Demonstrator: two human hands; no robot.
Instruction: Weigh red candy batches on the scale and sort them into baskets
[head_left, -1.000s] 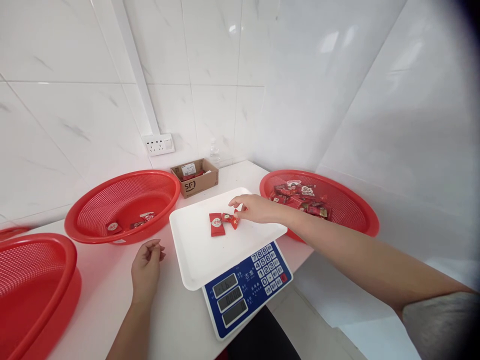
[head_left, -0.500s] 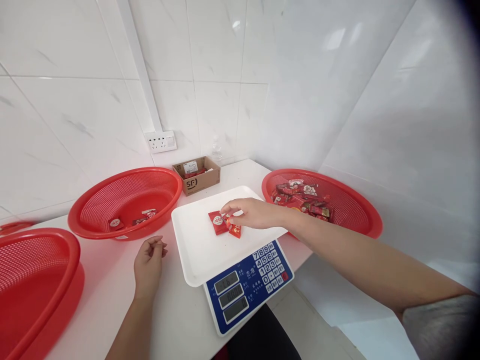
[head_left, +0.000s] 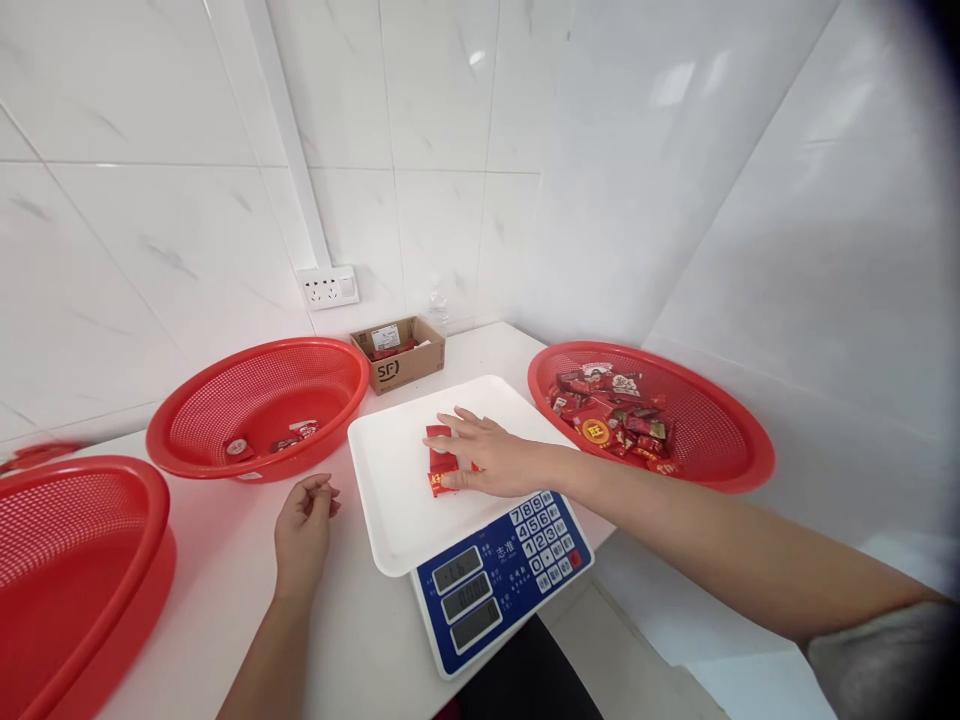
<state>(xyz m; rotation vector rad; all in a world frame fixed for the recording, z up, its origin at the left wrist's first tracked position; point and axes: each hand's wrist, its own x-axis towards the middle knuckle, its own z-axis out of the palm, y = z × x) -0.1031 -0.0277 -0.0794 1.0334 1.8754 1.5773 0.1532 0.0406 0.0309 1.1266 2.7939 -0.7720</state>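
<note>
Right hand (head_left: 487, 462) lies flat, grip released, on red packets (head_left: 436, 462) left of its palm; left hand (head_left: 304, 530), loosely clenched, rests farther away.

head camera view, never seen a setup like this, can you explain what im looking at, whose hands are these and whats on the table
This single picture comes from a camera worn on a person's head, looking forward and down, so both arms belong to the wearer; there is no machine. The right hand lies flat, fingers spread, on a few small red packets on the white tray of a weighing scale, whose blue panel with keypad and displays faces the person. The left hand rests loosely curled on the white counter; nothing shows in it. Right of the scale a red basket holds many wrapped sweets. Left of it a second red basket holds a few packets, and a third red basket sits at the picture's edge. A small cardboard box stands by the tiled wall.
</note>
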